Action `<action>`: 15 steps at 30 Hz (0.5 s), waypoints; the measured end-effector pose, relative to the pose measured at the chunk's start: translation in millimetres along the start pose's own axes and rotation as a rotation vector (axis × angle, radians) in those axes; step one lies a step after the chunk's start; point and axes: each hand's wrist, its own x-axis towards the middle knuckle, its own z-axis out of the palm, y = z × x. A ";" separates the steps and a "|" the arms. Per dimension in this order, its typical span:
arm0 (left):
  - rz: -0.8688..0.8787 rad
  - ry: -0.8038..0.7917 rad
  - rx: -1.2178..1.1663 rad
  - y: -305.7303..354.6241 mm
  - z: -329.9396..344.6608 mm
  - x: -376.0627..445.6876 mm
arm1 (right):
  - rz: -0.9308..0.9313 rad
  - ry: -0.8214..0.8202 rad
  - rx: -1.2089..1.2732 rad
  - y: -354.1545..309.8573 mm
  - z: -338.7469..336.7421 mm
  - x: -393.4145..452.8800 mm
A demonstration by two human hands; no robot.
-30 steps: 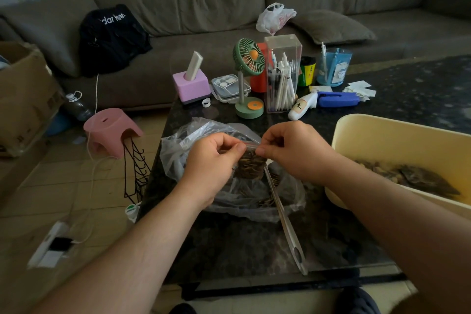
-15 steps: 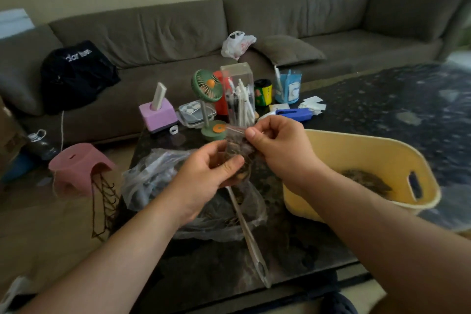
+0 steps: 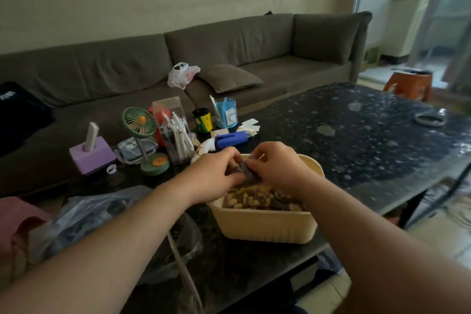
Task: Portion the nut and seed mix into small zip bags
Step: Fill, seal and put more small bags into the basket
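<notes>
Right of the cream tub (image 3: 265, 227) the dark table (image 3: 356, 135) lies open. Behind it crowd a fan (image 3: 139, 122), pen box (image 3: 173, 132) and blue stapler (image 3: 230, 139); a crumpled plastic bag (image 3: 84, 214) blocks the left.

Glossy stone-look table (image 3: 356, 135); matt ribbed plastic tub (image 3: 265, 227); cloth sofa (image 3: 229, 43).

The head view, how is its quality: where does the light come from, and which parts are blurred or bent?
Head view: daylight enters from the right, and the glossy dark speckled table reflects it. The left hand, right hand and small clear zip bag above the cream plastic tub are blurred. The wide lens stretches the forearms at the bottom edge.
</notes>
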 end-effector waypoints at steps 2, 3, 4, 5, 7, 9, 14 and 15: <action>0.026 -0.059 0.129 2.8 2.6 9.4 | 0.043 -0.048 -0.114 4.4 -1.8 2.2; 0.044 -0.067 0.199 2.6 4.3 13.9 | 0.066 -0.091 -0.177 5.6 -0.2 4.2; 0.057 -0.078 0.275 2.5 6.2 17.7 | 0.080 -0.143 -0.261 6.1 2.8 7.4; 0.065 -0.091 0.357 2.7 9.0 21.3 | 0.093 -0.195 -0.350 6.1 6.8 11.1; 0.079 -0.112 0.519 2.5 16.4 27.3 | 0.118 -0.254 -0.461 4.9 15.5 18.5; 0.076 -0.120 0.634 1.6 23.8 32.6 | 0.147 -0.303 -0.504 4.3 22.1 25.1; 0.085 -0.044 0.651 3.2 34.9 36.6 | 0.184 -0.294 -0.466 5.7 25.7 33.0; 0.104 0.007 0.622 4.5 36.1 36.5 | 0.175 -0.253 -0.443 5.8 25.3 33.2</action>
